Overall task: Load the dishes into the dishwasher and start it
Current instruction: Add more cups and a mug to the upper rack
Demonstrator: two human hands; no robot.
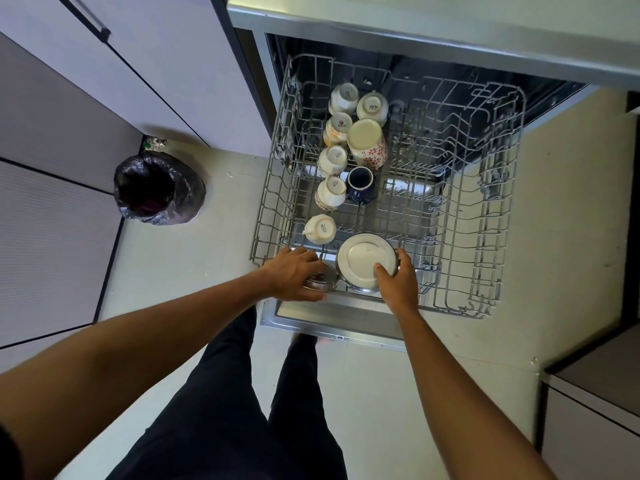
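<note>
Kitchen floor, dishwasher (332,328) open, rack (485,202) out | my right hand (398,285) grips a plate (363,259) at the rack's near edge; left hand (294,271) curls over a steel bowl (317,285) beside it | I'd stand the plate upright between tines, bowl mouth-down | count: eight cups (332,160), one plate, one bowl.

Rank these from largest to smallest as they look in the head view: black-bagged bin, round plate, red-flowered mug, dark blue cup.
1. black-bagged bin
2. round plate
3. red-flowered mug
4. dark blue cup
The plate is nearest the camera, so its lead over the mug is unsure.
</note>
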